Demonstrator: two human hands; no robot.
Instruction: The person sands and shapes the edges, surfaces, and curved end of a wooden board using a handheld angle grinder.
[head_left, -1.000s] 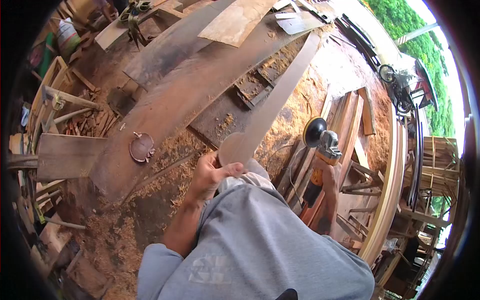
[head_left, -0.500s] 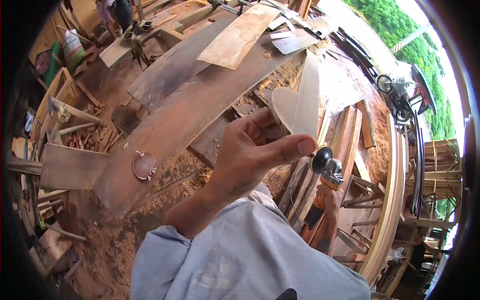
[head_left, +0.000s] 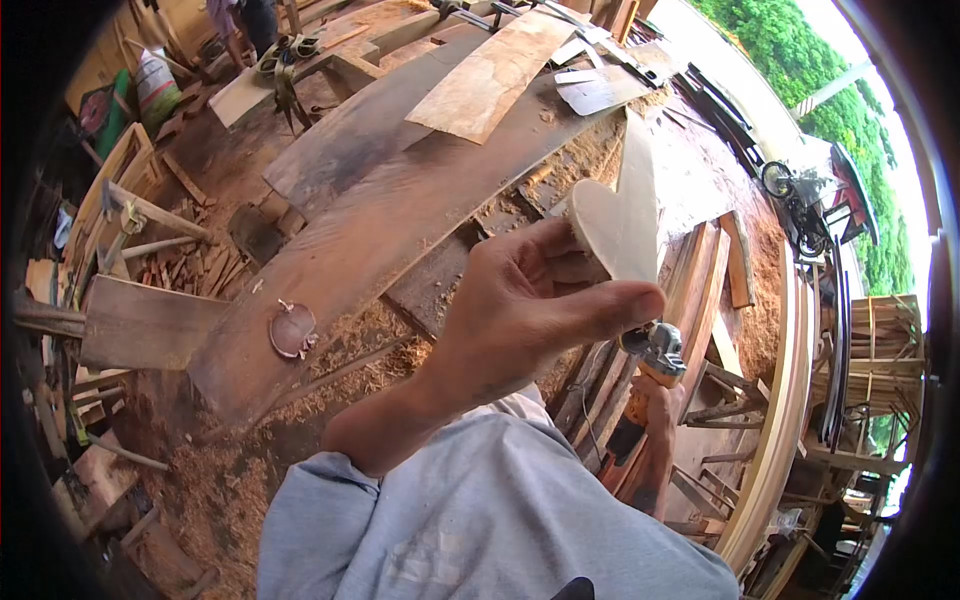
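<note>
My left hand (head_left: 530,305) is raised in front of my chest, fingers and thumb closed on the near, rounded end of a long flat wooden piece (head_left: 622,222). The piece stretches away from me and narrows toward its far end. Lower and to the right, my right hand (head_left: 660,402) grips a yellow and black power sander (head_left: 657,356) by its body. The sander's round pad is mostly hidden behind my left thumb. A broad wooden slab (head_left: 350,270) lies to the left, with a small round reddish-brown object (head_left: 292,330) on it.
Long planks (head_left: 775,430) run along the right side. Sawdust and shavings (head_left: 370,370) cover the ground. A pale board (head_left: 495,75) lies across the slab's far part. A motorcycle (head_left: 795,195) stands at the upper right. Another person (head_left: 245,25) is at the upper left.
My left hand has risen from near my lap and moved right, lifting the wooden piece's rounded end. It now partly covers the sander. My right hand keeps its hold, slightly lower in view.
</note>
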